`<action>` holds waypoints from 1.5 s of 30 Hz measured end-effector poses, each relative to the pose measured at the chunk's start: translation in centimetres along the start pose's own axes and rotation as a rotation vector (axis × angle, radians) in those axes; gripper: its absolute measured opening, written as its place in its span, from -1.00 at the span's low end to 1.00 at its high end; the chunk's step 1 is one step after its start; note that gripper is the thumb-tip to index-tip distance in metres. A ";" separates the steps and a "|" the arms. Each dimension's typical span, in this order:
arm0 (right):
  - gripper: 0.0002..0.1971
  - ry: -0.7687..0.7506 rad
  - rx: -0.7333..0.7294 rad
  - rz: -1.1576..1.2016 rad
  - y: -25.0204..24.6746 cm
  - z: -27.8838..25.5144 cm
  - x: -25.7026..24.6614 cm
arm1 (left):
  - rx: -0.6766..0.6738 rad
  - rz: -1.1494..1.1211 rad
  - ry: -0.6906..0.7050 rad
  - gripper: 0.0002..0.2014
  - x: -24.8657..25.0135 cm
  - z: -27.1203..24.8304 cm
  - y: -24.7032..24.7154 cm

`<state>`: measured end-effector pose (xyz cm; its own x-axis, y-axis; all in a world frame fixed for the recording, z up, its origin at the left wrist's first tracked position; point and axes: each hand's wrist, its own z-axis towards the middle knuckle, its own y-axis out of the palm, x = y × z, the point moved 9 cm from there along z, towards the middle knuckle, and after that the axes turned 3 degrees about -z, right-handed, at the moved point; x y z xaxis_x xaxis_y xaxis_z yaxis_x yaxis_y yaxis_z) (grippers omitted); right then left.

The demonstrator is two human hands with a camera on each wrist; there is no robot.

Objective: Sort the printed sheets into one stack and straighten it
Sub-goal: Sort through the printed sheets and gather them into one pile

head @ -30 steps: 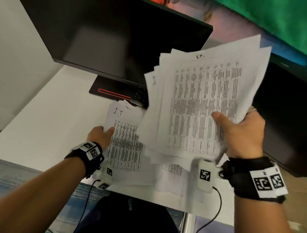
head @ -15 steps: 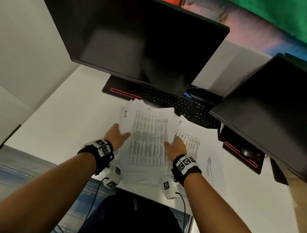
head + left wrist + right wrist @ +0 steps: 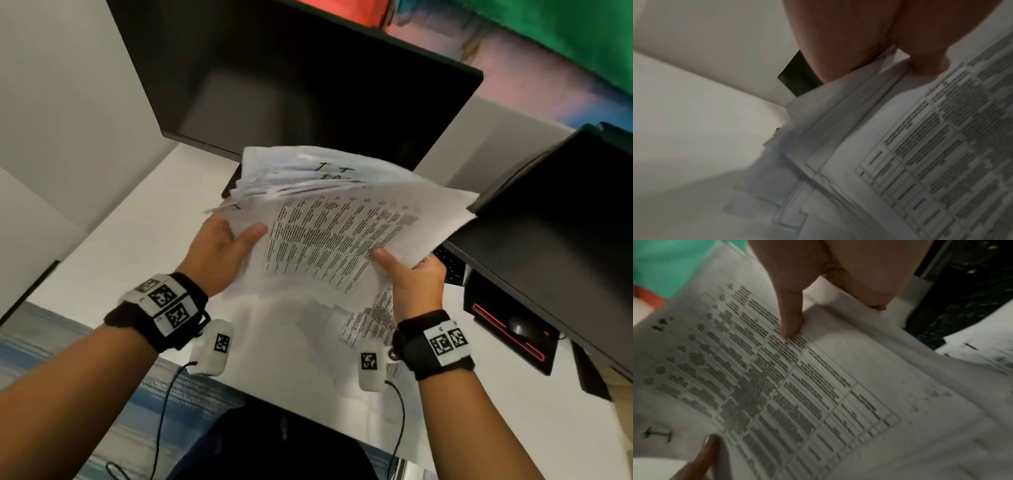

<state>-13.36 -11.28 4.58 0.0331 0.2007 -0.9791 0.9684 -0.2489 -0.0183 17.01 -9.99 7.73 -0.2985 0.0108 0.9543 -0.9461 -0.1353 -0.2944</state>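
A loose, uneven stack of printed sheets (image 3: 335, 236) with tables of text is held up above the white desk (image 3: 102, 260), its far edges fanned out. My left hand (image 3: 222, 246) grips the stack's left edge, thumb on top of the sheets (image 3: 900, 162). My right hand (image 3: 407, 274) grips the right near edge, thumb pressed on the top sheet (image 3: 777, 369). Another printed sheet (image 3: 370, 322) lies on the desk under my right wrist. The fingers under the stack are hidden.
A dark monitor (image 3: 291, 85) stands right behind the sheets, a second monitor (image 3: 565, 222) at the right. A black keyboard (image 3: 452, 263) shows beneath the right monitor's edge. A mouse (image 3: 520, 325) sits at the right. The desk's near edge is close to my body.
Half a second ago both hands pressed the stack flat on the desk. Now they have lifted it off the desk, tilted, with the sheets fanned apart.
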 end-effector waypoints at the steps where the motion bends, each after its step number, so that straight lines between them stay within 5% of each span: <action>1: -0.69 -0.071 -0.008 0.008 0.1 -0.5 -1.3 | 0.004 -0.033 0.001 -0.68 -0.2 -0.1 -0.2; 3: -0.63 -0.185 -0.035 -0.017 0.4 -1.1 -2.6 | 0.010 -0.091 0.069 -0.88 0.0 -0.3 -0.6; 8: -0.26 -0.126 -0.047 -0.077 1.1 -1.4 -0.9 | 0.022 -0.188 0.108 -0.51 -1.3 0.3 0.5; 16: -0.74 0.042 -0.113 -0.265 2.5 -1.3 1.4 | -0.004 -0.025 -0.126 -0.63 -4.5 0.3 0.4; 18: -0.79 0.024 -0.070 -0.266 2.5 -1.4 0.9 | 0.005 -0.001 -0.028 -0.79 -2.9 -0.1 0.3; 20: -0.79 -0.042 0.021 -0.147 1.9 -1.7 -0.3 | 0.054 0.010 0.101 -0.64 -0.9 -0.3 -0.1; 22: -0.58 -0.028 0.121 -0.144 0.9 -2.5 -0.1 | 0.138 -0.047 0.092 -0.65 -1.4 -0.4 -0.6; 26: -0.83 -0.024 0.000 -0.330 2.6 -3.4 2.1 | 0.120 -0.067 -0.017 -0.75 -4.3 -1.1 0.8; 29: -0.44 0.023 -0.072 -0.470 1.9 -2.8 5.7 | 0.090 -0.017 -0.064 -0.87 -5.4 -0.4 1.3; 31: -0.08 0.113 0.128 -0.737 -3.1 -1.7 8.3 | 0.101 0.017 -0.085 -0.93 -4.5 0.3 0.9; 34: 0.27 0.489 0.437 -1.030 -13.2 -2.1 11.9 | 0.113 0.073 -0.038 -0.91 -2.4 1.1 -0.6; 36: 0.35 0.602 0.436 -1.111 -16.7 -2.5 13.1 | 0.117 0.032 -0.142 -0.88 -3.6 1.4 -1.7; 39: 0.27 0.544 0.314 -1.245 -16.9 -2.1 14.0 | 0.057 0.060 -0.389 -0.70 -8.5 0.6 -1.2; 45: 0.08 0.602 0.323 -0.916 -15.5 -1.6 14.7 | -0.003 0.236 -0.614 -0.68 -15.9 -2.9 0.7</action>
<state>-27.45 -2.95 -9.16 -0.4553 0.8322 -0.3164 0.5835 0.0106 -0.8120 20.70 -7.38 -7.81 -0.3724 -0.5864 0.7193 -0.8647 -0.0623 -0.4984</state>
